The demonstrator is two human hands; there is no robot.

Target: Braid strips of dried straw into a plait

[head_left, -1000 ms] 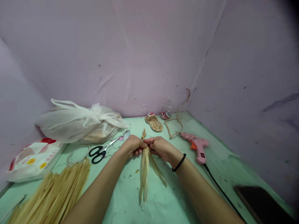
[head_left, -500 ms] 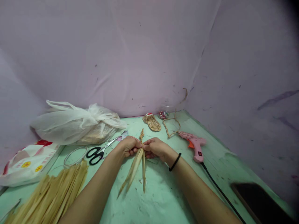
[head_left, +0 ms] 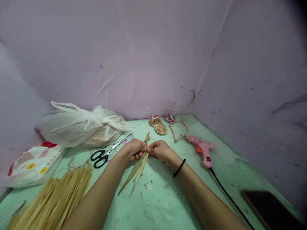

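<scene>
Between my two hands is a braid of dried husk strips (head_left: 137, 175), its short plaited end (head_left: 147, 137) poking out beyond my fingers and its loose strips fanning toward me. My left hand (head_left: 136, 149) is closed, thumb and fingers pinching the braid from the left. From the right, my right hand (head_left: 159, 149) pinches it at almost the same spot, fingertips close to the left thumb. Where the strips cross is hidden by my fingers. Scissors with black handles (head_left: 105, 156) lie just left of my left hand.
A stack of husk strips (head_left: 55, 198), a wire coil (head_left: 80, 158) and plastic bags (head_left: 83, 126) lie left. Behind my hands are a small woven slipper (head_left: 158, 125) and a braided cord (head_left: 176, 139). A pink glue gun (head_left: 202, 148) and a dark phone (head_left: 271, 207) lie right.
The loose strips have shifted: the one that hung straight down on the right no longer shows there, and two now slant to the lower left. Both hands keep pinching the braid.
</scene>
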